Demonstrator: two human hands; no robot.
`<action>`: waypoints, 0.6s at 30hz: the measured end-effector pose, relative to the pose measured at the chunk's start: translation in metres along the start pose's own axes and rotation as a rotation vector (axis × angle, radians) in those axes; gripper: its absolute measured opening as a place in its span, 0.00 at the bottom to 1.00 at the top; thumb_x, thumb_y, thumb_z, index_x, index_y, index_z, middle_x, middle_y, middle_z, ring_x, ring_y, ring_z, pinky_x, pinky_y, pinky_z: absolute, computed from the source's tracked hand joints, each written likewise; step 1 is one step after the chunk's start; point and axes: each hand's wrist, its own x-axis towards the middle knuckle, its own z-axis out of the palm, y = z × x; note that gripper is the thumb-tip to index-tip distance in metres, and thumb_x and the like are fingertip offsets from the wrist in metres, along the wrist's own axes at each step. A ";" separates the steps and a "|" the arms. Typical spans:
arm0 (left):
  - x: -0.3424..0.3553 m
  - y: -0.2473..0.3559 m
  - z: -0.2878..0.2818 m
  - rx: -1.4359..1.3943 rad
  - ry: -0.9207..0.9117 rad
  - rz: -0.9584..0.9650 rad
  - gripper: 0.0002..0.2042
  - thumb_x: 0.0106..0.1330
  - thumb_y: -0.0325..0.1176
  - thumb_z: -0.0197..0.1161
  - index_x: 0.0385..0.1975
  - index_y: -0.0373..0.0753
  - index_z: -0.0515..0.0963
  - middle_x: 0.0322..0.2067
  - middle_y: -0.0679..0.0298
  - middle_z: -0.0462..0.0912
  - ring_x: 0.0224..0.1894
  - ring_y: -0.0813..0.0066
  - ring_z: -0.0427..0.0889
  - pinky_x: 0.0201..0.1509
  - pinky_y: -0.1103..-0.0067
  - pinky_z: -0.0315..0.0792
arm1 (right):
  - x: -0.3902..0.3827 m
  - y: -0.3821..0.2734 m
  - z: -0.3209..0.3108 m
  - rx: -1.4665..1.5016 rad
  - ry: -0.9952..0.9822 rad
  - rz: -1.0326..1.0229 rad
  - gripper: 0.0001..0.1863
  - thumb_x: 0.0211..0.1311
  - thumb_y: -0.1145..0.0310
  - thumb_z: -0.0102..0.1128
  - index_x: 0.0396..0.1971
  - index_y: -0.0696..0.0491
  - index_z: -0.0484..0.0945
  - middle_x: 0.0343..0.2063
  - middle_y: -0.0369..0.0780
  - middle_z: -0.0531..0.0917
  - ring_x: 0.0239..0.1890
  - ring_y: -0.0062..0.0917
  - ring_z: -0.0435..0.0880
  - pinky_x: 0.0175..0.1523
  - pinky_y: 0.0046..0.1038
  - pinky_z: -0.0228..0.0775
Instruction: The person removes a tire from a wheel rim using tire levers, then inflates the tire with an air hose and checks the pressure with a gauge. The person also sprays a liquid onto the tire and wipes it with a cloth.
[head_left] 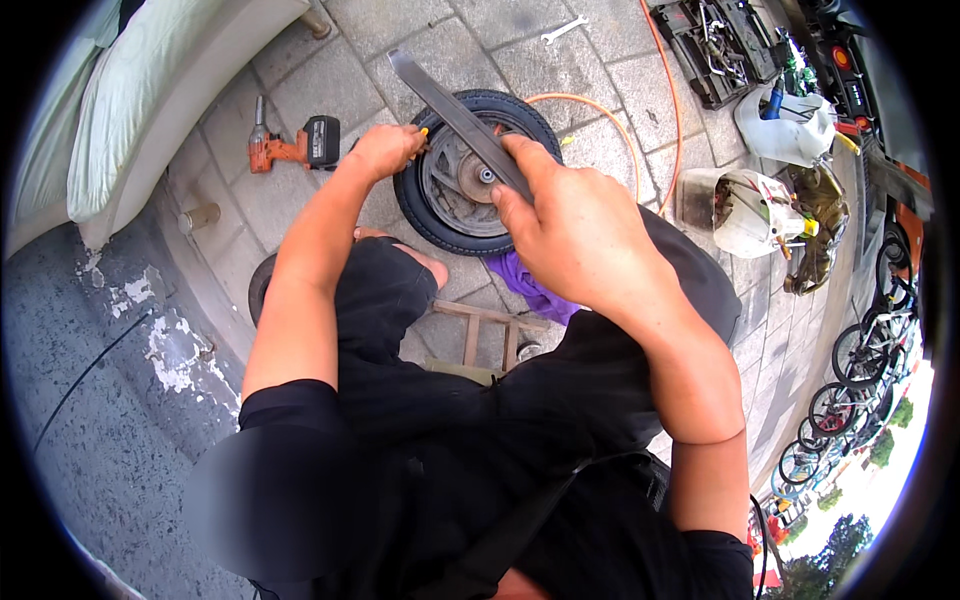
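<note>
A small wheel lies flat on the paving in front of me, its black tyre point(412, 212) around a dirty grey metal rim point(447, 196). My right hand point(592, 235) is closed around the near end of a long flat metal bar point(445, 108). The bar slants across above the wheel, its far end reaching past the tyre at the upper left. At the wheel's left edge, my left hand point(385, 150) has its fingers closed by the rim. A small yellow piece point(424, 132) shows at those fingertips; its kind is too small to make out.
An orange cordless impact wrench point(283, 150) lies left of the wheel. An orange hose point(607, 112) runs behind it. A spanner point(565, 30), an open toolbox point(705, 50) and cut plastic jugs point(785, 135) lie farther off. Purple cloth point(535, 288) and a wooden stool point(472, 338) are near my legs.
</note>
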 end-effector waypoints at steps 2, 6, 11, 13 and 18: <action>-0.010 0.011 -0.011 0.040 0.043 0.004 0.08 0.66 0.29 0.62 0.43 0.42 0.82 0.39 0.58 0.86 0.40 0.52 0.89 0.42 0.60 0.82 | 0.000 0.007 -0.007 -0.004 -0.015 0.031 0.25 0.73 0.61 0.60 0.64 0.58 0.75 0.26 0.56 0.86 0.35 0.57 0.87 0.45 0.52 0.77; -0.051 0.004 -0.048 0.033 0.049 -0.193 0.07 0.68 0.31 0.64 0.43 0.40 0.83 0.41 0.55 0.87 0.42 0.51 0.89 0.45 0.60 0.82 | -0.010 0.007 -0.027 -0.065 0.027 0.063 0.25 0.73 0.61 0.60 0.63 0.59 0.75 0.25 0.56 0.86 0.34 0.57 0.87 0.45 0.52 0.77; -0.073 0.050 -0.086 -0.659 0.164 -0.562 0.13 0.74 0.37 0.64 0.48 0.33 0.85 0.38 0.53 0.90 0.35 0.63 0.90 0.42 0.67 0.82 | -0.063 -0.029 -0.093 0.034 0.090 -0.055 0.25 0.73 0.61 0.59 0.64 0.59 0.74 0.26 0.54 0.87 0.34 0.55 0.87 0.44 0.51 0.78; -0.054 0.117 -0.120 -0.932 0.186 -0.690 0.13 0.73 0.36 0.66 0.46 0.31 0.86 0.34 0.59 0.89 0.30 0.75 0.87 0.35 0.75 0.81 | -0.081 -0.032 -0.114 0.122 0.058 -0.102 0.26 0.73 0.60 0.59 0.65 0.59 0.73 0.25 0.52 0.87 0.34 0.55 0.88 0.45 0.52 0.78; 0.015 0.170 -0.031 -1.460 0.230 -0.862 0.13 0.77 0.40 0.65 0.49 0.36 0.84 0.34 0.65 0.88 0.31 0.76 0.86 0.34 0.76 0.79 | -0.085 -0.019 -0.071 0.331 -0.056 -0.208 0.21 0.72 0.63 0.58 0.56 0.61 0.72 0.31 0.57 0.86 0.42 0.60 0.86 0.54 0.53 0.76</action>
